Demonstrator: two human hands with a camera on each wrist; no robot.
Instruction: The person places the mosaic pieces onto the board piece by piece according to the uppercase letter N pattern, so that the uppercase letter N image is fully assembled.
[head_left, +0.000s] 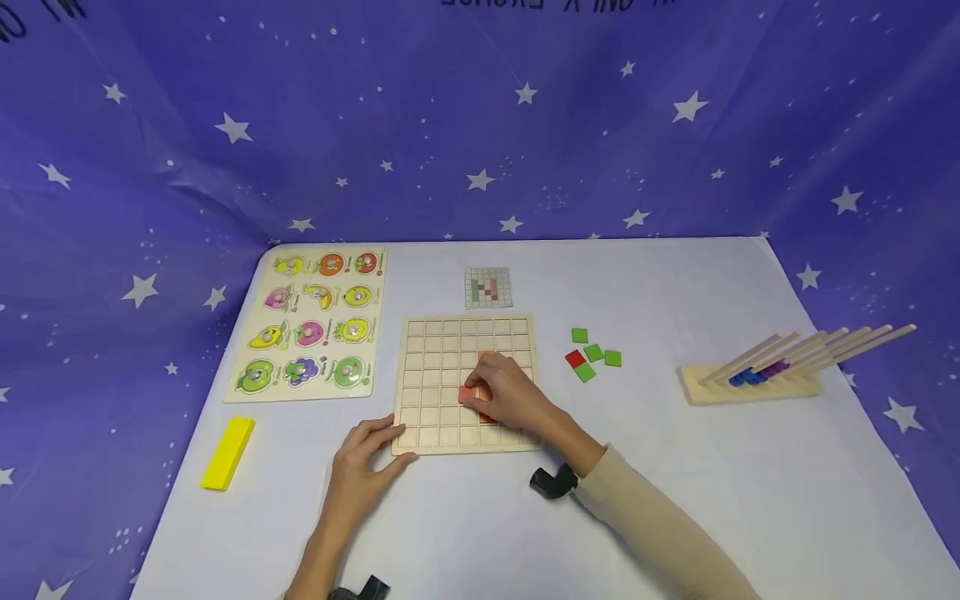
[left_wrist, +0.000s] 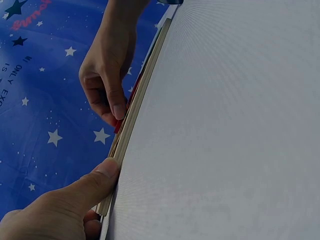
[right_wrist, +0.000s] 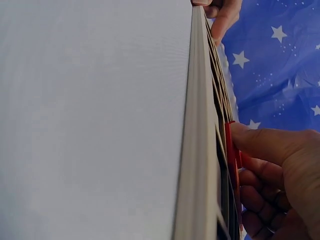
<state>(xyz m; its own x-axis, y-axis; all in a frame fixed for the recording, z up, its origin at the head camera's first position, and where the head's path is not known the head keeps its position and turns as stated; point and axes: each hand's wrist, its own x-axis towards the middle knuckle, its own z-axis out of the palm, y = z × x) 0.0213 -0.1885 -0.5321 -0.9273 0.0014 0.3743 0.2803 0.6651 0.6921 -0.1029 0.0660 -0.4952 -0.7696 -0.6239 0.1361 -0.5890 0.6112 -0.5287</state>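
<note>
A wooden grid board [head_left: 430, 397] lies flat on the white table. My right hand [head_left: 510, 393] is over its right half, pinching a red square tile [head_left: 467, 394] between thumb and fingers at a cell; the tile [right_wrist: 230, 145] also shows in the right wrist view. Orange-red tiles [head_left: 487, 419] sit in a column partly hidden under this hand. My left hand [head_left: 360, 471] holds the board's lower left corner, thumb on the near edge and fingers on the left side. In the left wrist view, its thumb presses the board's edge [left_wrist: 142, 95].
A small pattern card [head_left: 488, 288] lies behind the board. Several green tiles [head_left: 612, 358] and a red tile [head_left: 574, 358] are to the right. Farther right stands a wooden peg rack [head_left: 750, 389]. On the left are a fruit puzzle board [head_left: 306, 321] and a yellow block [head_left: 228, 453].
</note>
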